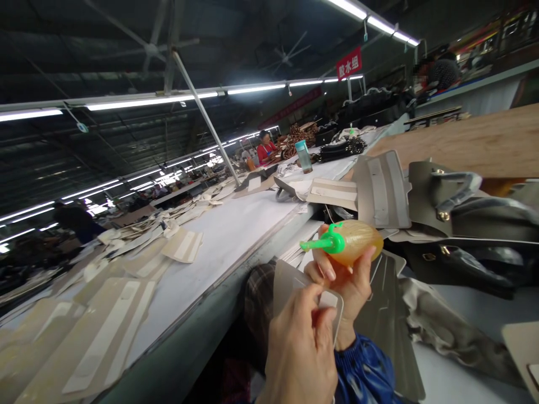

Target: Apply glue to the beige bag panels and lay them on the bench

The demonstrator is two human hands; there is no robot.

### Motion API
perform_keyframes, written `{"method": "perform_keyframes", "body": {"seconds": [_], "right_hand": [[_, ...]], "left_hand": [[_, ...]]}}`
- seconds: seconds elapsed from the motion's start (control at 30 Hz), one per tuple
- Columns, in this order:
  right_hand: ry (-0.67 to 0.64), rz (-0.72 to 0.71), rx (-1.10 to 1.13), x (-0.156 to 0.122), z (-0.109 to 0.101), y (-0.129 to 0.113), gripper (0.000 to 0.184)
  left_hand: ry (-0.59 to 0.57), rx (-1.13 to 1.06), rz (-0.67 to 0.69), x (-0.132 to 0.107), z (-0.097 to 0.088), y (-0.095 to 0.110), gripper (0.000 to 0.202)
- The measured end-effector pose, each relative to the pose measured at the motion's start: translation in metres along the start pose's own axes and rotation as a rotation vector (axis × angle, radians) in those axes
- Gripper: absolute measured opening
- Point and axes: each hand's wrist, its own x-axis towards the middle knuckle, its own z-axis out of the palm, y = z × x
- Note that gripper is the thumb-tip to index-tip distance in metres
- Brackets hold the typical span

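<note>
Low in the middle, my left hand [298, 342] pinches the edge of a beige-grey leather panel [284, 286]. A small white patch [329, 299] shows on that panel beside its fingertips. Just behind it, my right hand [351, 289], in a blue sleeve, grips a squeeze bottle of amber glue [357, 242]. The bottle lies on its side, and its bright green nozzle [322, 244] points left. Part of the right hand is hidden by the panel and the left hand.
Beige panels with white strips [112, 325] cover the left of the white table [202, 269]. To the right lie grey handbag pieces with handles [446, 196] and a crumpled grey piece [446, 325]. Farther off are a teal-capped bottle [304, 157] and a person in red [266, 149].
</note>
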Motion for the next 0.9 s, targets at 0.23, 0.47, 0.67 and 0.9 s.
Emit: {"method": "perform_keyframes", "body": {"seconds": [0.23, 0.47, 0.67, 0.9], "right_hand": [[-0.016, 0.106, -0.006, -0.001, 0.005, 0.004, 0.056], [-0.006, 0.158, -0.1, -0.006, 0.014, 0.006, 0.065], [-0.064, 0.258, -0.111, -0.008, 0.002, 0.006, 0.064], [-0.142, 0.255, -0.104, -0.004, 0.008, 0.01, 0.067]], "left_hand": [[0.061, -0.133, -0.173, -0.007, 0.006, 0.004, 0.018], [0.431, -0.033, -0.184, -0.026, 0.036, -0.007, 0.004], [0.498, 0.08, 0.005, -0.029, 0.042, -0.014, 0.015], [0.43, 0.224, 0.209, -0.03, 0.034, -0.02, 0.035]]}}
